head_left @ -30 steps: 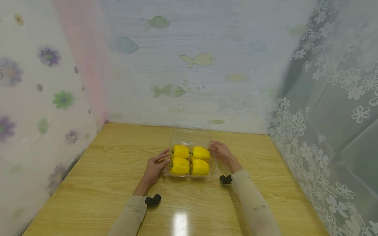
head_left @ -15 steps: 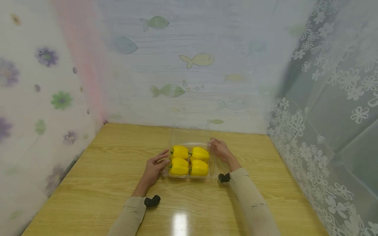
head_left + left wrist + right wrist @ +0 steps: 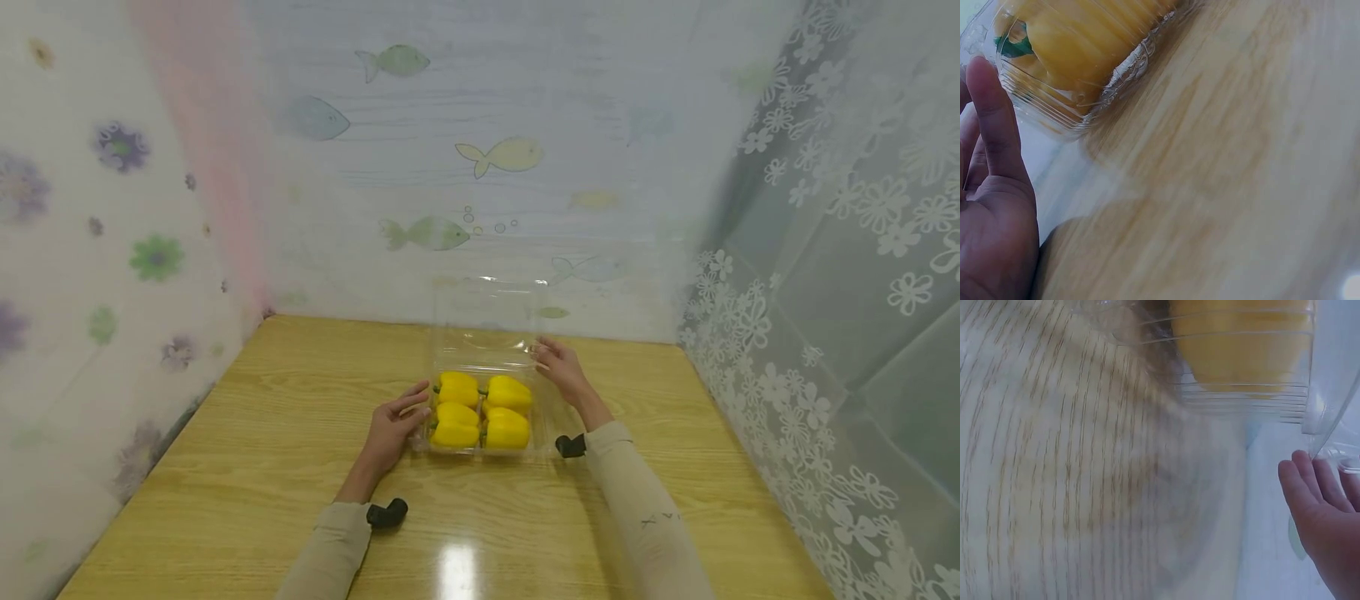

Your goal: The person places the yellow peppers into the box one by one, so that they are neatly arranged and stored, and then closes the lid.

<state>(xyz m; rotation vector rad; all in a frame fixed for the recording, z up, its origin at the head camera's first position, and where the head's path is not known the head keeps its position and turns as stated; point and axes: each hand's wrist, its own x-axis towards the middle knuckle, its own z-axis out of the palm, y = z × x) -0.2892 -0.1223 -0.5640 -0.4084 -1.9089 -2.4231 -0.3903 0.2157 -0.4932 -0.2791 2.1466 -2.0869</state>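
Note:
Several yellow bell peppers [image 3: 505, 428] with green stems lie in two rows inside a clear plastic clamshell box [image 3: 480, 452] on the table. The box's hinged lid [image 3: 489, 310] stands raised at the back. My left hand [image 3: 388, 429] rests against the left side of the box, fingers extended; the left wrist view shows its thumb against the clear wall near a pepper's stem [image 3: 1013, 45]. At the lid's lower right edge is my right hand [image 3: 558, 368], its fairly straight fingertips [image 3: 1300, 464] touching the lid. The right thumb is hidden.
A wood-grain table [image 3: 315, 400] bears the box. Behind it hangs a sheet printed with fish [image 3: 487, 208], close to the raised lid. Patterned sheets close off the left [image 3: 97, 250] and right [image 3: 840, 333]. A black wrist mount [image 3: 387, 513] sticks out from each sleeve.
The lid has come up from lying low behind the box to standing nearly upright. My right hand has moved up and slightly away with it. The left hand has stayed in place.

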